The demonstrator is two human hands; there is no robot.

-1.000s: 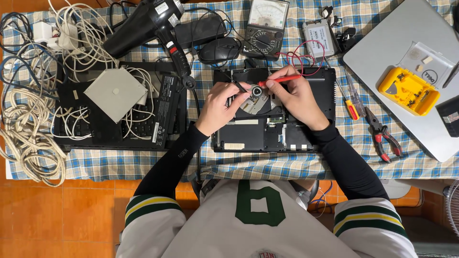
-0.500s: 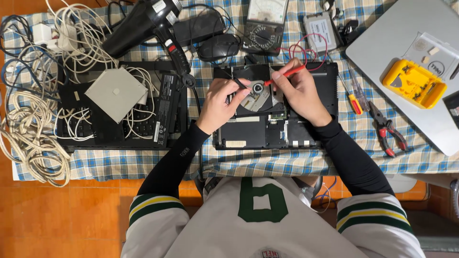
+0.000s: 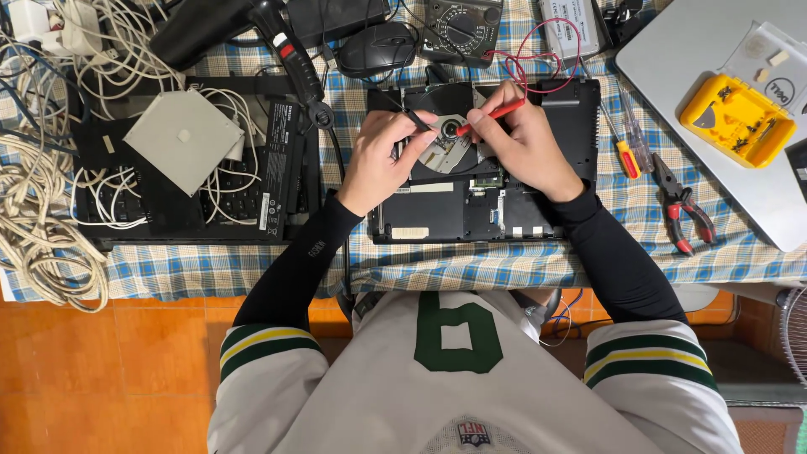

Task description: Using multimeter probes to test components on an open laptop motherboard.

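So the person's got an opened-up black laptop base point(image 3: 471, 210) lying flat on the checked tablecloth point(image 3: 471, 265), pretty much dead centre. Both hands are on the shiny silver disc part point(image 3: 447, 150) near its top edge. The right hand point(image 3: 525, 143) pinches a red probe point(image 3: 492, 115) between thumb and fingers, tip aimed at about 9 o'clock and touching the disc's middle. The left hand point(image 3: 382, 155) pinches a black probe point(image 3: 418, 120), its tip coming in from 10 o'clock, just beside the red one.

A red wire point(image 3: 525, 59) loops up toward 12 o'clock to a dark multimeter point(image 3: 461, 27). At 3 o'clock from the hands lie an orange-handled screwdriver point(image 3: 626, 151) and red-handled pliers point(image 3: 685, 206), with a yellow bit case point(image 3: 735, 118) sitting on a grey closed laptop point(image 3: 698, 76) beyond. At 9 o'clock there's another black laptop point(image 3: 176, 181) buried under white cables point(image 3: 42, 202) and a grey square drive point(image 3: 183, 139). A black mouse point(image 3: 376, 46) sits around 11 o'clock.
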